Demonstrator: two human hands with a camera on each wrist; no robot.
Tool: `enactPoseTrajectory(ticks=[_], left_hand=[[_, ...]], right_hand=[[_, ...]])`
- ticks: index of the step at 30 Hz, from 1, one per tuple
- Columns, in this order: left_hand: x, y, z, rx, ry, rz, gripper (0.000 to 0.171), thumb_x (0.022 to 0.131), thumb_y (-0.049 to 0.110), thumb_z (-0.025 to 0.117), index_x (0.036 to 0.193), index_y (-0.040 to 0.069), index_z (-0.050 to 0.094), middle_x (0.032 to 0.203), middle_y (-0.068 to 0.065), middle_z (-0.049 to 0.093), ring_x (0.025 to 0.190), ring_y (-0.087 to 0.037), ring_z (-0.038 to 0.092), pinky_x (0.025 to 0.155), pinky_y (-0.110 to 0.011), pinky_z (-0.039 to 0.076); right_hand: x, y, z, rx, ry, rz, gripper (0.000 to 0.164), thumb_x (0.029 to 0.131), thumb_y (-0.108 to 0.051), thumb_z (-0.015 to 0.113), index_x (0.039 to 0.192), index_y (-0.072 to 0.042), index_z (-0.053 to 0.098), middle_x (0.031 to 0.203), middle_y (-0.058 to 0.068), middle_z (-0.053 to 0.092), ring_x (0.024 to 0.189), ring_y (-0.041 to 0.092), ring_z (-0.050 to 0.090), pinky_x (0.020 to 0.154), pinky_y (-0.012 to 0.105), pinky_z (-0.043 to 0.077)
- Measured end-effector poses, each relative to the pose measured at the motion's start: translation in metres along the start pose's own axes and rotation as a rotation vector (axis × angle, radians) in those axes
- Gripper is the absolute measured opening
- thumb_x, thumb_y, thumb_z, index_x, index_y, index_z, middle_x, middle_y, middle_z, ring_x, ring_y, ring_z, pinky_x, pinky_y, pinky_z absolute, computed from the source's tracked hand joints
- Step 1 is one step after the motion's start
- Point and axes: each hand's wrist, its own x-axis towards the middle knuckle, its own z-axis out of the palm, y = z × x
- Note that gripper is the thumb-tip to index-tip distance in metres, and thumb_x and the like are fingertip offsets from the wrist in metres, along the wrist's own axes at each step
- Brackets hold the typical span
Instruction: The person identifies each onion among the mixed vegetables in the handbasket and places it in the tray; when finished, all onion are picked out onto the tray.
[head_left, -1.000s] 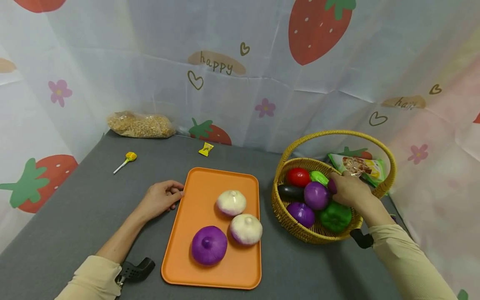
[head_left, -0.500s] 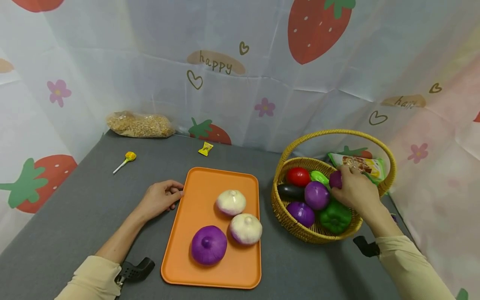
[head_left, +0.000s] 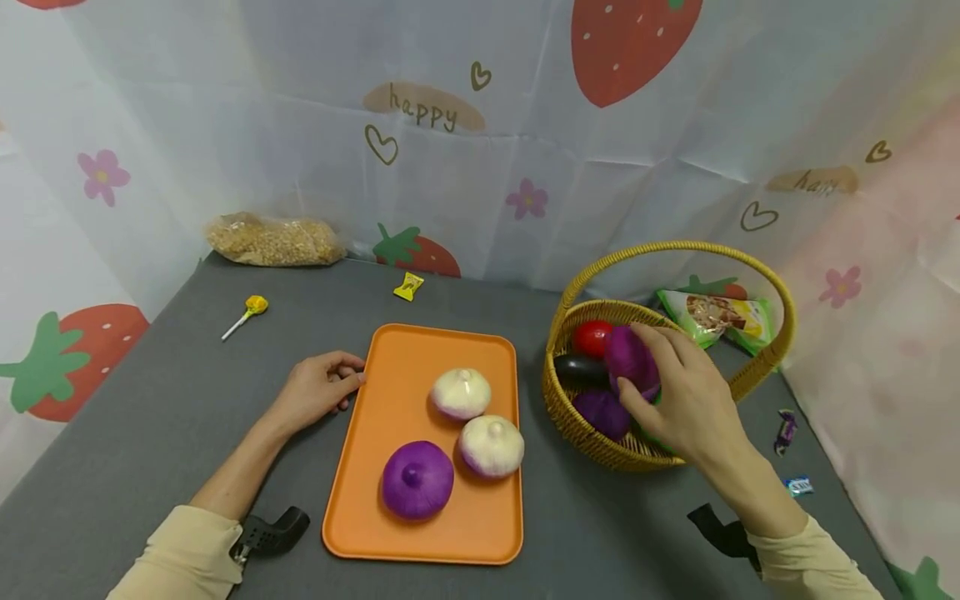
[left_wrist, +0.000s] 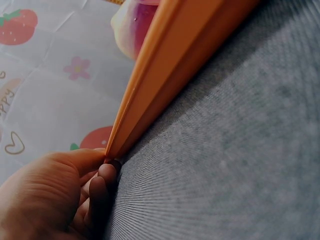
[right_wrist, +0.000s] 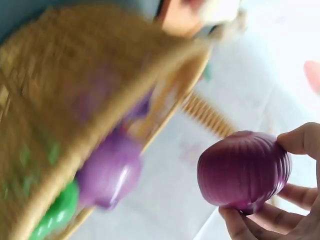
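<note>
My right hand [head_left: 693,408] holds a purple onion [right_wrist: 240,170] with thumb and fingers, above the yellow wicker basket [head_left: 553,392]. Inside the basket a red tomato-like vegetable [head_left: 591,337], a dark eggplant [head_left: 579,371] and a purple ball-shaped vegetable [head_left: 603,414] show; the hand hides other contents. In the right wrist view a green pepper [right_wrist: 57,215] is partly visible. My left hand [head_left: 318,390] pinches the left rim of an orange tray [head_left: 397,358] between thumb and fingers. On the tray sit two white-and-purple turnips [head_left: 461,393] and a purple turnip-like vegetable [head_left: 417,481].
A bag of yellow kernels [head_left: 273,240] lies at the back left, near a lollipop [head_left: 246,315] and a yellow wrapped candy [head_left: 408,286]. Behind the basket is a green snack packet [head_left: 716,317]. Two small wrapped candies [head_left: 785,432] lie to its right. The basket's handle arches upward.
The right hand has lifted the purple onion from the basket's right side and carried it left and towards me. My left hand stays at the tray; the head view has tilted down slightly.
</note>
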Motion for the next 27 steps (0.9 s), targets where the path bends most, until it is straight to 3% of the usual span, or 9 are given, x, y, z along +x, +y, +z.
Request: enactPoseTrajectory(ticks=[4,9,12,19,27], left_hand=[[0.001,0.002,0.0,0.0,0.0,0.0,0.029,0.096,0.026,0.063,0.118,0.006,0.064,0.089,-0.009,0.069,0.059,-0.013,0.06,0.054,-0.028,0.052],[0.0,0.004,0.0,0.007,0.002,-0.007,0.03,0.096,0.025,0.063,0.119,0.006,0.063,0.09,-0.009,0.069,0.06,-0.013,0.06,0.055,-0.027,0.052],[0.0,0.004,-0.001,0.007,0.0,-0.012,0.03,0.097,0.025,0.062,0.12,0.005,0.063,0.091,-0.01,0.069,0.061,-0.013,0.061,0.055,-0.027,0.052],[-0.001,0.003,-0.001,-0.001,-0.005,-0.024,0.03,0.096,0.025,0.063,0.12,0.006,0.063,0.091,-0.01,0.069,0.061,-0.013,0.061,0.055,-0.028,0.052],[-0.001,0.003,-0.001,0.001,-0.002,-0.015,0.03,0.096,0.024,0.062,0.12,0.005,0.063,0.09,-0.01,0.068,0.06,-0.012,0.06,0.055,-0.028,0.052]], right_hand=[[-0.007,-0.026,0.001,0.067,-0.011,-0.122,0.056,0.075,-0.024,0.072,0.125,-0.003,0.06,0.118,0.017,0.062,0.096,0.029,0.063,0.072,0.044,0.057],[-0.019,-0.055,0.003,0.127,-0.14,-0.201,0.058,0.074,-0.026,0.076,0.128,-0.011,0.06,0.125,0.01,0.06,0.109,0.023,0.06,0.085,0.041,0.057],[-0.025,-0.068,0.007,0.133,-0.211,-0.239,0.061,0.072,-0.026,0.079,0.128,-0.014,0.059,0.126,0.008,0.058,0.109,0.02,0.061,0.086,0.037,0.057],[-0.035,-0.085,0.019,0.193,-0.283,-0.359,0.061,0.066,-0.022,0.083,0.122,-0.016,0.058,0.121,0.005,0.058,0.106,0.016,0.06,0.087,0.033,0.056],[-0.041,-0.093,0.028,0.163,-0.307,-0.389,0.055,0.066,-0.026,0.083,0.116,-0.018,0.06,0.118,0.003,0.059,0.105,0.015,0.061,0.087,0.032,0.056]])
